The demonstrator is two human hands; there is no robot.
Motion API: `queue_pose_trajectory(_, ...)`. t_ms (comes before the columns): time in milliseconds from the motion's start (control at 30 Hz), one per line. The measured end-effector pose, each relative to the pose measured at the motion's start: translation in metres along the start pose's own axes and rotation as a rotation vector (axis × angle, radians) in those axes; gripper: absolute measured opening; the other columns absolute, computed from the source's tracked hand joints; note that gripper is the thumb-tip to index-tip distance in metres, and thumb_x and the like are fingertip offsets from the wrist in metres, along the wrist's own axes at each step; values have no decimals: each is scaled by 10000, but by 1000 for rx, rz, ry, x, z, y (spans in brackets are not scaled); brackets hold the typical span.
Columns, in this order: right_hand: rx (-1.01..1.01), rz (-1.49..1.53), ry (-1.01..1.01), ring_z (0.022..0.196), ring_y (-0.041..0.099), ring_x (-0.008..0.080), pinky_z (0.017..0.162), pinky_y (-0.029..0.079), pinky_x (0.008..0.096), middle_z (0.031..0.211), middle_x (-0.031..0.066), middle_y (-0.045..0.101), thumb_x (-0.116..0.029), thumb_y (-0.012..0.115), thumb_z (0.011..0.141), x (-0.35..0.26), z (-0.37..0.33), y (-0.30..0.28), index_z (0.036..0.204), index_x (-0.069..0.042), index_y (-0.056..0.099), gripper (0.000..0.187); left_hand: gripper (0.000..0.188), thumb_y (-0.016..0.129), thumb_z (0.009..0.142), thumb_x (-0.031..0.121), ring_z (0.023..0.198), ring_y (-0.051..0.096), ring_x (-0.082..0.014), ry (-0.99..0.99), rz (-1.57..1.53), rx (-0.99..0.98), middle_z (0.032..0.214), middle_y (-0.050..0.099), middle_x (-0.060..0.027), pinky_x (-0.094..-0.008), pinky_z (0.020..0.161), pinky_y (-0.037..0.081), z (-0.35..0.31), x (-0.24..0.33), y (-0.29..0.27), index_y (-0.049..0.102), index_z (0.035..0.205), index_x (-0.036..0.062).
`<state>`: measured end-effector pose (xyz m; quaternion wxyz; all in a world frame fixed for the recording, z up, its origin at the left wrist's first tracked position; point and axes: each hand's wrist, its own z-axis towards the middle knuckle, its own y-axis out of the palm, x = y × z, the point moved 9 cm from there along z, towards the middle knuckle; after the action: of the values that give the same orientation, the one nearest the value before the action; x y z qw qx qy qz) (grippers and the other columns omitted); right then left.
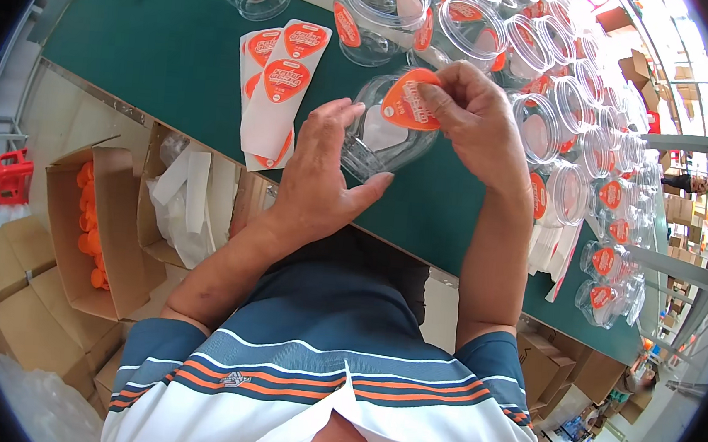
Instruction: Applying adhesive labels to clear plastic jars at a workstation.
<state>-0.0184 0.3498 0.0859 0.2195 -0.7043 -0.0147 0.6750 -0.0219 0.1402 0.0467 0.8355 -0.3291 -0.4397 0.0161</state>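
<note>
A clear plastic jar (410, 145) lies on its side on the green table in front of me. My left hand (318, 164) cups its near end, with the thumb below and the fingers along the left side. With thumb and forefinger, my right hand (472, 118) pinches the edge of an orange teardrop-shaped sticker (412, 101) over the jar's upper side. How much of the sticker touches the jar I cannot tell. A white patch (384, 129) shows through the jar wall. Left of my hands lie strips of orange stickers on white backing (273, 107).
Several clear jars with orange stickers (559, 104) crowd the table's far and right side. More white strips (553, 249) lie at the right edge. Below the table's left edge stand a carton of orange pieces (104, 226) and a carton with white scraps (185, 199).
</note>
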Motion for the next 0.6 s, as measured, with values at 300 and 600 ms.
queue_pose_trajectory(300, -113, -189, -48, 661, 571, 125, 593, 470, 289, 805, 55, 682, -147, 810, 1036, 2, 2, 11, 997, -11, 714, 171, 796, 878, 870, 173, 1400, 573, -394, 4, -88, -67, 1552, 549, -214, -480, 1190, 491, 2, -10, -1, 519, 1568, 43)
queue_pose_trajectory(600, -141, -260, -32, 653, 584, 172, 589, 490, 335, 813, 80, 709, -170, 825, 1018, 4, 2, 12, 981, -12, 709, 199, 792, 879, 874, 172, 1393, 579, -391, -19, -90, -81, 1552, 547, -217, -485, 1183, 498, 1, -9, -1, 526, 1573, 53)
